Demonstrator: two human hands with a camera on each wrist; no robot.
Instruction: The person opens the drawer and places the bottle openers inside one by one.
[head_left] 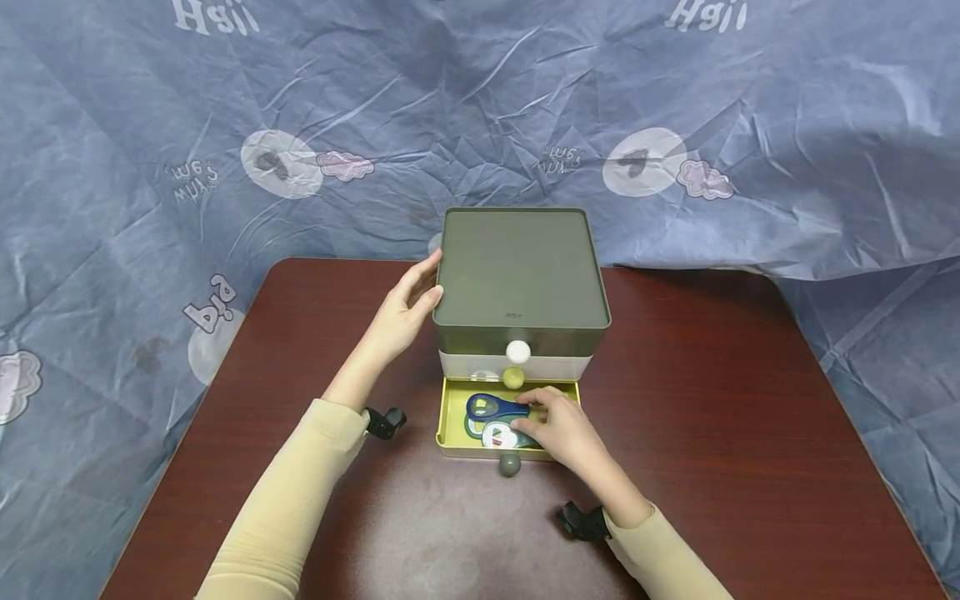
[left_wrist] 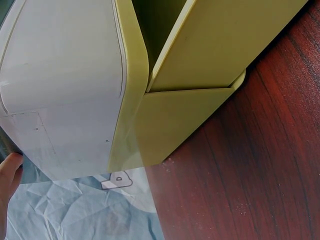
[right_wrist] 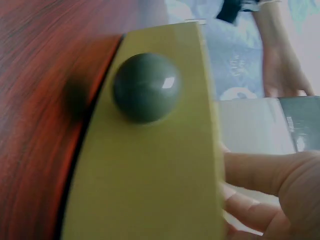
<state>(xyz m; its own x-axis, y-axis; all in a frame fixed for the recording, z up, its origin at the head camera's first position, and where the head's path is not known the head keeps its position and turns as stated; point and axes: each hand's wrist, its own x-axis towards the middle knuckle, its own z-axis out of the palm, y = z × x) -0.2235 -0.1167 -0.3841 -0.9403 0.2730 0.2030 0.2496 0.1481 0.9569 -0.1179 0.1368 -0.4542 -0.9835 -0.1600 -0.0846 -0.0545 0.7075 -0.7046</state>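
A small desktop drawer unit [head_left: 522, 267] with a dark green top stands on the table. Its lowest yellow drawer [head_left: 452, 417] is pulled out, and a grey-green ball knob [right_wrist: 146, 88] sits on the front. Inside lie a blue magnifying glass [head_left: 483, 407] and, partly under it, a teal-rimmed round piece [head_left: 497, 435]. My right hand [head_left: 564, 427] reaches into the drawer, with thumb and fingers around the blue handle's end; the drawer front hides the fingertips in the right wrist view. My left hand [head_left: 401, 312] rests against the unit's upper left side, its fingers extended.
Above the open drawer, a white knob [head_left: 517, 352] and a yellow-green knob [head_left: 513, 377] stick out from the upper drawers. The dark red wooden table [head_left: 697, 400] extends to both sides. A blue printed cloth [head_left: 465, 108] hangs behind the unit.
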